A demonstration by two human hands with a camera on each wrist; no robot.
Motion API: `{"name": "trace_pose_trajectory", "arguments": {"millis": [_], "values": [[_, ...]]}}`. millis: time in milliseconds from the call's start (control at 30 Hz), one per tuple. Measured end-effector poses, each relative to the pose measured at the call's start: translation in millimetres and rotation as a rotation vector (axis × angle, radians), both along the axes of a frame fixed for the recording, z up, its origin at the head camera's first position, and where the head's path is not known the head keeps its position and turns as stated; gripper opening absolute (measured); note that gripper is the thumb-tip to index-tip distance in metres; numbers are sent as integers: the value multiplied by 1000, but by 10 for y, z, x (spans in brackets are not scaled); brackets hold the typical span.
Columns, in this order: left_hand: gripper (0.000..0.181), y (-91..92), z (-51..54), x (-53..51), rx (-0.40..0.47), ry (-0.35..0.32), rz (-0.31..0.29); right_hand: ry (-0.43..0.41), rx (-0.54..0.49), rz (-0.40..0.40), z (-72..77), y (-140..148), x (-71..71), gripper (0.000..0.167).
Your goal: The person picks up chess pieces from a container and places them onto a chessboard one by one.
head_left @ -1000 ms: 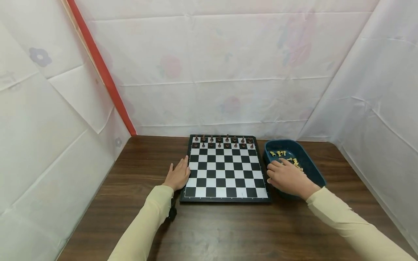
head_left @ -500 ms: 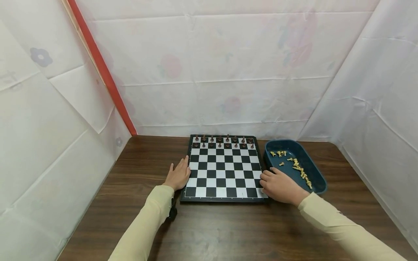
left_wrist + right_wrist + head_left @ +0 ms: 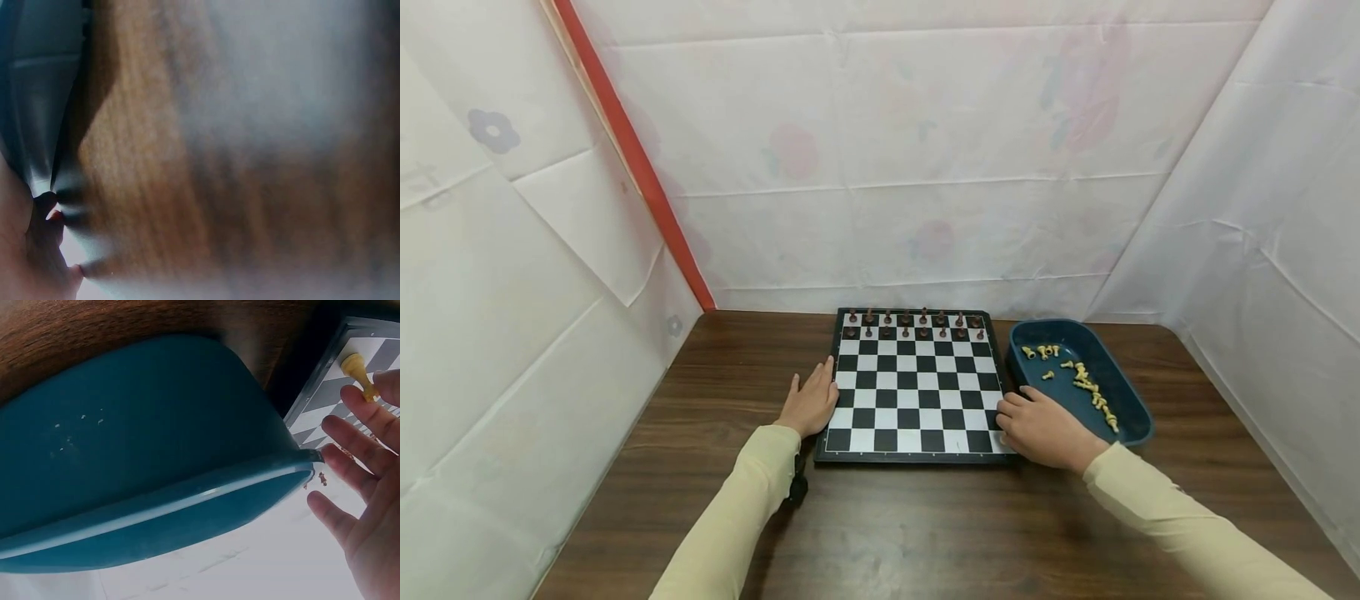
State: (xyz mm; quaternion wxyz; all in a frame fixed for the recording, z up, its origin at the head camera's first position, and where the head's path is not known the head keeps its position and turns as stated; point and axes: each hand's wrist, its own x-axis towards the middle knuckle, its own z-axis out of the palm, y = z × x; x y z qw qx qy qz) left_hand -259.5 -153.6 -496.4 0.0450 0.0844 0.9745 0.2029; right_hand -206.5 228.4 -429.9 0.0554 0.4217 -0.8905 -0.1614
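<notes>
yellow chess piece is pinched at its narrow top between the thumb and index finger of the right hand, by the near right corner of the chessboard; whether its base is touching the board cannot be told. the other fingers of that hand are spread. the left hand is laid flat along the board's left edge, fingers extended, with nothing gripped.

dark red pieces are stood in two rows across the board's far end. just beside the board's right side, a blue tray is set on the wooden table, with more yellow pieces scattered inside, most of them strung in a line. both arms are covered by pale yellow sleeves. behind the table, white printed cloth is hung, and a red strip is seen at the left.
</notes>
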Motion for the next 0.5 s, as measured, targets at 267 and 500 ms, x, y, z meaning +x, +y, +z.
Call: {"name": "trace_pose_trajectory", "arguments": {"millis": [267, 500], "values": [[56, -5, -11, 3, 9, -2, -6, 6, -69, -2, 97, 81, -27, 34], [56, -11, -28, -5, 11, 2, -11, 36, -137, -28, 301, 244, -132, 26]]}}
